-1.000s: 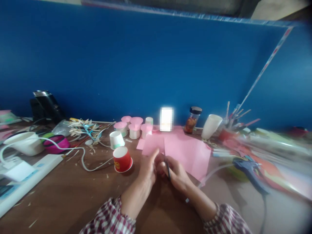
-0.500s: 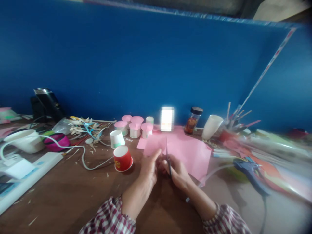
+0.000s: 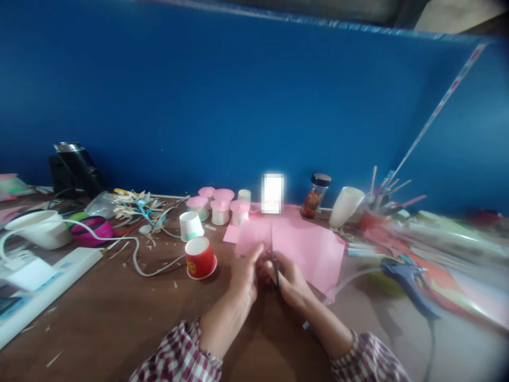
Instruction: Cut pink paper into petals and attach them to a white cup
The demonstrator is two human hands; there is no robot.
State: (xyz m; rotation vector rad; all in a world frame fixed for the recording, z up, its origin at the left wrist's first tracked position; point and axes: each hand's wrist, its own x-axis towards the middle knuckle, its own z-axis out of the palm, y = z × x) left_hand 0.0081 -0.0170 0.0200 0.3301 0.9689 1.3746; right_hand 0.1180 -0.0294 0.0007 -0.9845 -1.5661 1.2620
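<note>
A sheet of pink paper (image 3: 252, 236) is pinched in my left hand (image 3: 243, 278), thumb on top. My right hand (image 3: 292, 278) is closed on a pair of scissors (image 3: 275, 269), whose dark handle shows between the fingers. The blades point away from me, against the paper. My two hands nearly touch, and my fingers hide part of the scissors. More pink paper (image 3: 310, 249) spreads out beyond and right of my hands. A red paper cup (image 3: 200, 260) stands just left of my left hand.
Several pink-topped cups (image 3: 220, 209) stand behind a white paper cup (image 3: 191, 227). A white power strip (image 3: 59, 281) and its cable lie left. A glue gun (image 3: 409, 281) rests right. A dark-lidded jar (image 3: 316, 196) and a white cup (image 3: 345, 207) stand near the blue wall.
Almost nothing differs. Both hands keep their hold on the paper and scissors, with only a very slight shift.
</note>
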